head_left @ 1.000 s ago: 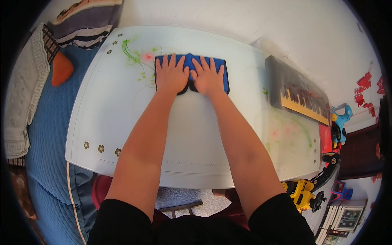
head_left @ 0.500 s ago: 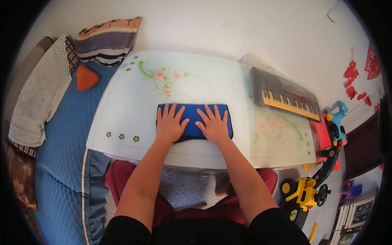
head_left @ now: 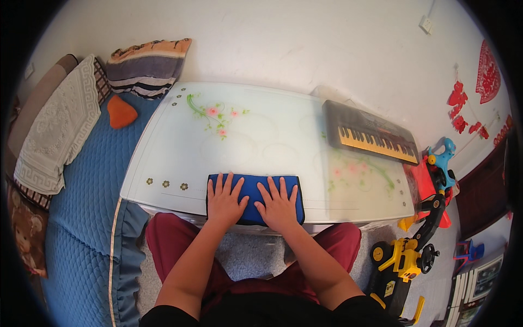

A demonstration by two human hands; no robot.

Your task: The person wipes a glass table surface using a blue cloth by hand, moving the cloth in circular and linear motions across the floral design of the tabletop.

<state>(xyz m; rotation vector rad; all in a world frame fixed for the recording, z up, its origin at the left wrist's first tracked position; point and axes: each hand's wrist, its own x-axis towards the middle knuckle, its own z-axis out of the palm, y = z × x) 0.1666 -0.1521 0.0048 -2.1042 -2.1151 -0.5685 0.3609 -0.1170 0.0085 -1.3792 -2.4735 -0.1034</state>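
Note:
A blue cloth (head_left: 252,191) with dark edging lies folded into a rectangle at the near edge of the white table (head_left: 261,136), its near part reaching over that edge. My left hand (head_left: 225,201) rests flat on its left half, fingers spread. On the right half my right hand (head_left: 279,206) lies flat too, fingers apart and pointing away from me. Between the two thumbs a strip of blue fabric shows. Neither hand grips the cloth; both press on it from above. What lies beneath the cloth is hidden.
A keyboard (head_left: 370,133) under a clear cover stands at the table's right. To the left is a blue-quilted sofa (head_left: 92,180) with a striped cushion (head_left: 150,65) and an orange cushion (head_left: 121,112). A yellow ride-on toy (head_left: 406,259) stands on the floor at right.
Both hands and the blue cloth have slid toward me, from farther in on the table to its near edge. The view has shifted slightly.

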